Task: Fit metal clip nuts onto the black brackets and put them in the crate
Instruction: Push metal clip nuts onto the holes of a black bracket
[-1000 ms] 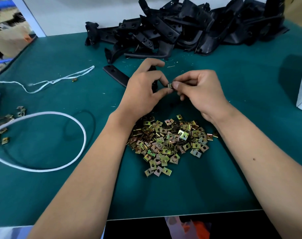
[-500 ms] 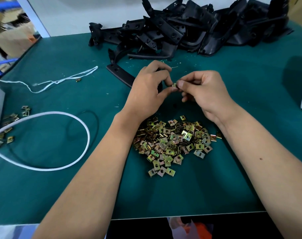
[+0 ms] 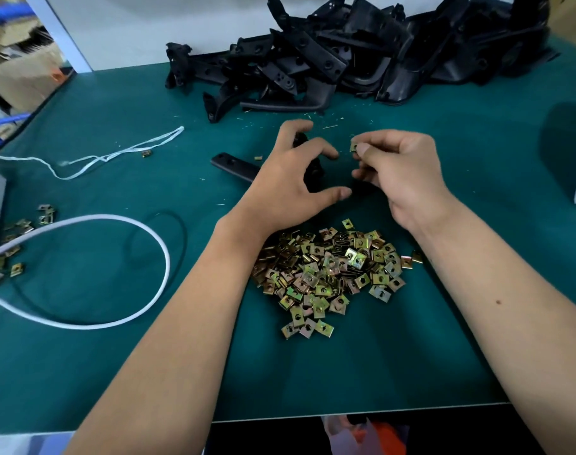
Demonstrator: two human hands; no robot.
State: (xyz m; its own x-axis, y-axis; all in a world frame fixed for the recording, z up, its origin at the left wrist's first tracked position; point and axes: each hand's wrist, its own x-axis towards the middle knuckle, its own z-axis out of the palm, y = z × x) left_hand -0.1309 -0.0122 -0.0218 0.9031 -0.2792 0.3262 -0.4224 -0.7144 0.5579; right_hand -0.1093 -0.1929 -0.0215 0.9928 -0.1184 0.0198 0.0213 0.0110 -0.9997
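Clip nut pile [image 3: 332, 270] on table [image 3: 411, 356], near front edge, between the forearms. Left hand [image 3: 290, 185] and right hand [image 3: 405, 172] just behind pile, bracket [image 3: 234, 165] under left hand. Bracket heap [image 3: 362, 50] at back. Cable loop [image 3: 83, 270] left, loose nuts [image 3: 14, 247] far left, string [image 3: 109, 156] behind loop.

Hands [image 3: 290, 188]: two
Brass-coloured metal clip nuts, big pile [image 3: 329, 274]: too many to count
Black plastic brackets, heap [image 3: 345, 57]: too tangled to count
White cords [image 3: 122, 224]: two
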